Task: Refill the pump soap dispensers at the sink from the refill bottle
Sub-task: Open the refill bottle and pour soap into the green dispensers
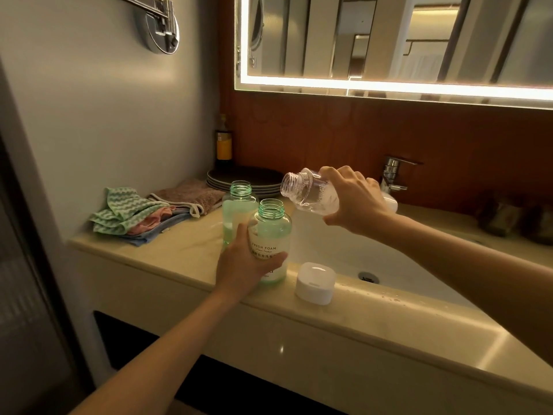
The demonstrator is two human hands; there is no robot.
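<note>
My left hand (242,262) grips the lower part of a green-tinted soap dispenser bottle (270,232) labelled FRESH FOAM, standing open-topped on the counter edge. A second green dispenser bottle (238,208) with no pump stands just behind it to the left. My right hand (351,199) holds a clear refill bottle (308,191) tipped on its side, its open mouth pointing left, above and slightly right of the front bottle's neck. No liquid stream shows. A white pump cap (314,283) lies on the counter rim, right of the front bottle.
The white sink basin (344,253) with its drain (368,277) lies below my right arm; a chrome faucet (392,175) stands behind. Folded cloths (140,214) and stacked dark plates (239,178) sit at the back left. A lit mirror (389,40) hangs above.
</note>
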